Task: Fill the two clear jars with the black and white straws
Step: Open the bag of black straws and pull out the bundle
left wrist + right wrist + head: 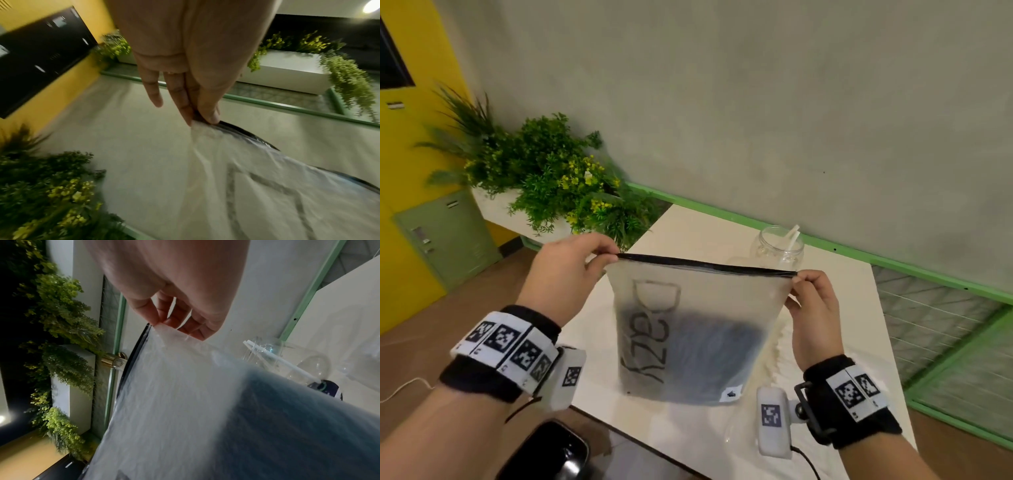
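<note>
A dark phone (pixel 551 452) lies nearest the camera, below the left wrist, at the near edge of the white table (pixel 859 308). Above that table a frosted plastic bag (pixel 688 335) is held upright, its lower edge at or just over the tabletop. The left hand (pixel 565 274) pinches the bag's left top corner between thumb and fingers (pixel 180 100); the right hand (pixel 813 308) pinches the right top corner, its fingertips (pixel 197 331) curled onto the film. The black zip strip (pixel 705 265) along the bag's top is stretched taut between the two hands. A dark mass of black straws (pixel 709 356) fills the bag's lower half, blurred through the plastic. Behind the bag, toward the wall, a clear jar (pixel 777 250) stands on the table with white straws (pixel 792 236) leaning out of its mouth. Farther left of the bag, past the table's end, green plants (pixel 544 174) fill a white planter
</note>
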